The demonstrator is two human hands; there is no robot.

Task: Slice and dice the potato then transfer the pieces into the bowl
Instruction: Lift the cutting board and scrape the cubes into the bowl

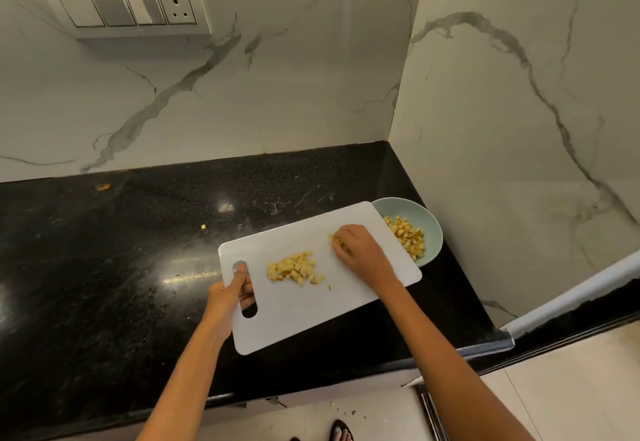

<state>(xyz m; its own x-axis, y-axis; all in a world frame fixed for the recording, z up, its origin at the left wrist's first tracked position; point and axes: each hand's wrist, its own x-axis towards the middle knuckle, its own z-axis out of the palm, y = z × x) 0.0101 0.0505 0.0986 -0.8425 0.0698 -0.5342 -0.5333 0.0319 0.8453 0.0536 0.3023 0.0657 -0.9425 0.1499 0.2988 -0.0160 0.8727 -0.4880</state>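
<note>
A white cutting board (311,302) sits at the centre of the frame, its far right corner over the rim of a pale green bowl (433,229) that holds diced potato. The left hand (230,297) grips the board's handle slot, fingers curled through it. The right hand (356,250) rests on the board near the bowl, fingers bent over a few potato pieces (335,239). A larger pile of potato cubes (294,267) lies mid-board. One stray cube (204,227) sits on the black counter (104,267), left of the board.

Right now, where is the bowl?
In the head view, the bowl sits on the counter's right end near the wall corner, partly under the cutting board's far edge.
</note>
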